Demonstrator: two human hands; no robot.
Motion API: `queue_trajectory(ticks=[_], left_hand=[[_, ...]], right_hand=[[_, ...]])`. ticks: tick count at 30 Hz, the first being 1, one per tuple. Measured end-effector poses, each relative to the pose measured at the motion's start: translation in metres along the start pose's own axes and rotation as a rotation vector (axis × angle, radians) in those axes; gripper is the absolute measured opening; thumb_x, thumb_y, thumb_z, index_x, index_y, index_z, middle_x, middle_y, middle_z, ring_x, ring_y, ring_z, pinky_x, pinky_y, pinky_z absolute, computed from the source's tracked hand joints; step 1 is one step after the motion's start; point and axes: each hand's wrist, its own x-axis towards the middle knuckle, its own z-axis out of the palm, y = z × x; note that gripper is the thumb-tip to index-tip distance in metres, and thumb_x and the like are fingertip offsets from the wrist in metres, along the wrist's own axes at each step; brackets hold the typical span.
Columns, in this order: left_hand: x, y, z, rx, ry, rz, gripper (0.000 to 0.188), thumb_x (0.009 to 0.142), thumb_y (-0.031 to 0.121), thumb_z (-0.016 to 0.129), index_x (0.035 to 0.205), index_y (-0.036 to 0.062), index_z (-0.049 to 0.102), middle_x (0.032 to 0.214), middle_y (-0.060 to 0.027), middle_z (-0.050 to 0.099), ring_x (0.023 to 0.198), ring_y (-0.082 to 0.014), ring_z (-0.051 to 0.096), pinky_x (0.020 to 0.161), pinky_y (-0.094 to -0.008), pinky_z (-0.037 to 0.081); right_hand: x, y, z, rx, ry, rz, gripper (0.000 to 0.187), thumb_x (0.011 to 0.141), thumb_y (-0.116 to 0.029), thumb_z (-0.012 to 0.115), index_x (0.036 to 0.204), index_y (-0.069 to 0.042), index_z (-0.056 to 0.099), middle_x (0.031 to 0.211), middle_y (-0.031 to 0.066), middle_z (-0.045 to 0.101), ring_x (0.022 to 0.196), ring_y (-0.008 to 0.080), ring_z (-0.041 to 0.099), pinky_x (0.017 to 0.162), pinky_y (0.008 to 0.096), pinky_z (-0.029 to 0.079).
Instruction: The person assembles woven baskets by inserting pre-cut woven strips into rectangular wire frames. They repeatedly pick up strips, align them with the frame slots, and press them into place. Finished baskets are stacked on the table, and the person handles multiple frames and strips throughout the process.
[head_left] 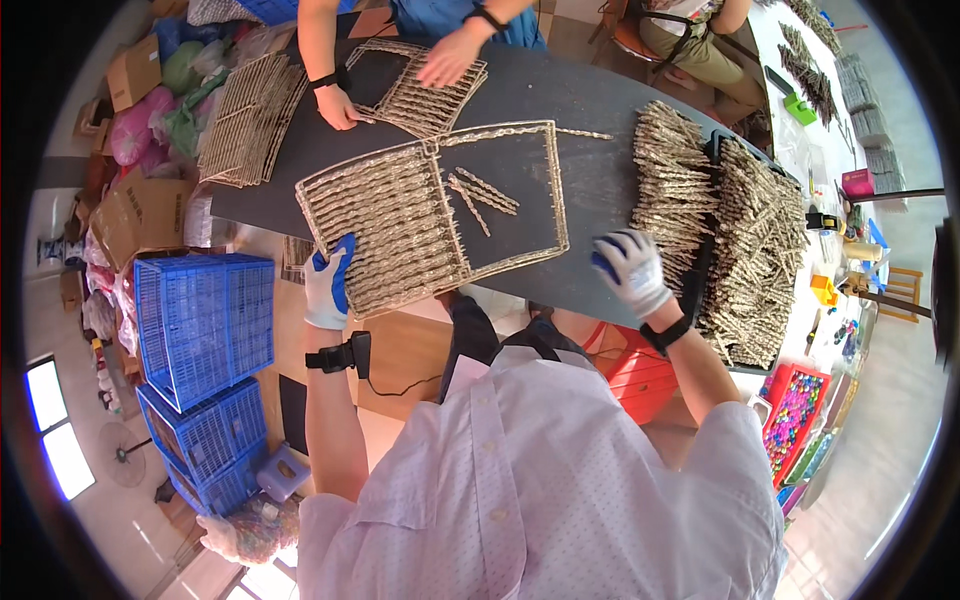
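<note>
A two-part frame of twisted tan strands (385,235) lies on the dark table in front of me. Its left half is filled with rows of strands. The right half is a bare rim around the tabletop, with a few loose twisted sticks (485,193) inside it. My left hand (328,285), in a white and blue glove, is closed on the frame's lower left edge. My right hand (632,270), gloved alike, hovers near the table's front edge, right of the frame. Its fingers are loosely bent and apart, and nothing shows in them.
Across the dark table (590,95), another person's hands (452,58) work on a similar frame. Finished-looking panels (250,120) are stacked at the left. Twisted sticks (750,250) fill a black tray at the right, with another pile beside it. Blue crates (205,320) stand at left.
</note>
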Motion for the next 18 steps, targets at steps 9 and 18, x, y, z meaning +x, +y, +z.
queue_trajectory(ticks=[9, 18], left_hand=[[0.012, 0.001, 0.011, 0.009, -0.094, -0.011, 0.028, 0.091, 0.001, 0.058, 0.117, -0.007, 0.059, 0.11, -0.0132, 0.066, 0.096, -0.0199, 0.066, 0.086, -0.0305, 0.055], [0.016, 0.0, 0.031, -0.125, 0.008, -0.222, 0.027, 0.093, 0.013, 0.062, 0.116, 0.0, 0.063, 0.106, -0.0071, 0.067, 0.09, -0.0164, 0.066, 0.078, -0.0298, 0.057]], right_hand=[[0.089, -0.074, 0.038, 0.319, -0.475, -0.278, 0.037, 0.085, -0.023, 0.062, 0.118, -0.009, 0.057, 0.103, 0.0097, 0.064, 0.096, 0.0276, 0.063, 0.083, 0.0398, 0.049], [0.098, -0.069, 0.029, 0.057, 0.13, -0.381, 0.037, 0.077, -0.014, 0.06, 0.113, -0.005, 0.059, 0.099, 0.0113, 0.063, 0.088, 0.0269, 0.063, 0.074, 0.0388, 0.051]])
